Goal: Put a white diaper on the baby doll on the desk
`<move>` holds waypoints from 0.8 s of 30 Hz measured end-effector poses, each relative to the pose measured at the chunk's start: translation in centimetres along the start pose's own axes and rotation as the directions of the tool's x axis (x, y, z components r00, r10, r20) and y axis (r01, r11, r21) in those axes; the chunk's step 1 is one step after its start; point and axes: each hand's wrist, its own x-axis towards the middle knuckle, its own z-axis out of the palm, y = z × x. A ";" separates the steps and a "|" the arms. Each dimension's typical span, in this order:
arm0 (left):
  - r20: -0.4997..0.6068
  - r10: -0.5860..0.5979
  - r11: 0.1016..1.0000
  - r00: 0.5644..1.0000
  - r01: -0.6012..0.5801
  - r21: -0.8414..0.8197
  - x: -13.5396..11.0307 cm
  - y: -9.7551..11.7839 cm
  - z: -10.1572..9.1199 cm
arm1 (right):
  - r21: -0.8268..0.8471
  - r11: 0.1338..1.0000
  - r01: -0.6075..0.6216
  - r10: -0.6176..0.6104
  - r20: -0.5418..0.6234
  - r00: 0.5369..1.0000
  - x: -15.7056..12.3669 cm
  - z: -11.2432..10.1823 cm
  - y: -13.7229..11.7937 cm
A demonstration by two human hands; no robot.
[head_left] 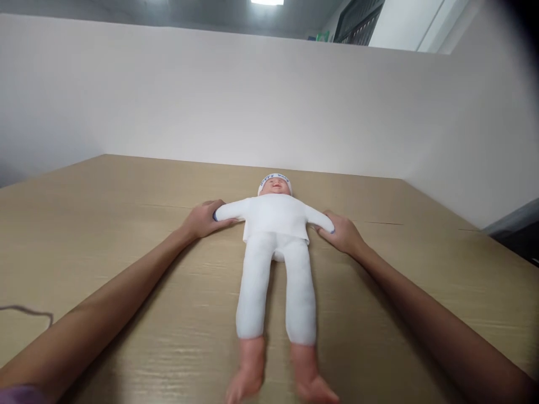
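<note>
A baby doll lies on its back on the wooden table, its head far from me and its bare feet toward me. It wears a white long-sleeved top, white trousers and a white cap with dark lettering. Its arms are spread out to both sides. My left hand is closed around the end of the doll's arm on the left, at the blue-edged cuff. On the other side, my right hand grips the end of the opposite sleeve. The doll's own hands are hidden inside my grasp.
The light wood table reaches to a pale partition wall at the back. A thin dark cord lies at the left edge. Something dark stands beyond the table's right side.
</note>
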 end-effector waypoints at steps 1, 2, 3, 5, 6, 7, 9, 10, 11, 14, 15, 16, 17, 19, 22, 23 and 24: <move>-0.041 0.006 1.000 0.999 -0.006 0.018 1.1 -0.6 0.5 | -0.019 1.000 -0.004 0.004 -0.020 1.000 1.2 0.4 0.4; -0.083 0.020 1.000 0.996 -0.018 0.025 2.1 -1.2 0.9 | -0.035 0.999 -0.008 0.006 -0.046 0.999 2.4 0.9 0.7; -0.123 0.036 0.999 0.992 -0.034 0.021 2.9 -1.8 1.4 | -0.045 0.999 -0.007 0.004 -0.074 0.997 3.3 1.3 1.1; -0.177 0.068 0.997 0.982 -0.071 -0.011 4.0 -2.8 2.1 | -0.059 0.998 0.005 -0.013 -0.134 0.991 4.6 2.0 2.0; -0.192 0.077 0.996 0.978 -0.083 -0.024 4.3 -3.3 2.4 | -0.064 0.998 0.014 -0.024 -0.160 0.987 4.9 2.3 2.5; -0.202 0.077 0.996 0.976 -0.084 -0.030 4.5 -3.7 2.6 | -0.070 0.997 0.022 -0.034 -0.178 0.983 5.2 2.5 3.0; -0.206 0.062 0.997 0.977 -0.070 -0.029 4.6 -4.3 2.9 | -0.081 0.996 0.037 -0.051 -0.184 0.982 5.3 2.9 4.1; -0.201 0.055 0.998 0.978 -0.062 -0.028 4.5 -4.5 3.0 | -0.083 0.996 0.042 -0.057 -0.176 0.983 5.3 3.0 4.5; -0.195 0.052 0.998 0.979 -0.059 -0.030 4.5 -4.6 3.0 | -0.078 0.996 0.050 -0.062 -0.166 0.984 5.3 3.1 4.9; -0.178 0.056 0.997 0.982 -0.063 -0.032 4.3 -4.5 3.0 | -0.055 0.996 0.067 -0.075 -0.159 0.984 5.2 3.4 5.3; -0.177 0.053 0.998 0.983 -0.058 -0.024 4.2 -4.4 2.9 | -0.050 0.997 0.065 -0.072 -0.164 0.984 5.1 3.4 5.4; -0.175 0.043 0.999 0.984 -0.047 -0.017 4.1 -4.3 2.8 | -0.047 0.997 0.053 -0.061 -0.173 0.983 5.0 3.5 5.4; -0.174 0.022 1.000 0.985 -0.025 -0.015 3.9 -4.1 2.7 | -0.043 0.999 0.033 -0.041 -0.187 0.981 4.8 3.5 5.5; -0.175 -0.070 0.997 0.982 0.062 -0.052 3.5 -3.8 2.3 | -0.037 0.999 -0.025 0.015 -0.233 0.972 4.4 3.4 5.7; -0.163 -0.243 0.962 0.956 0.216 -0.167 2.8 -3.6 1.6 | -0.032 0.992 -0.120 0.104 -0.313 0.944 3.5 3.3 6.4; -0.154 -0.278 0.949 0.948 0.246 -0.194 2.6 -3.6 1.3 | -0.032 0.989 -0.144 0.126 -0.331 0.935 3.3 3.3 6.7; -0.143 -0.300 0.941 0.943 0.267 -0.210 2.4 -3.6 1.1 | -0.030 0.986 -0.166 0.146 -0.344 0.928 3.1 3.3 6.9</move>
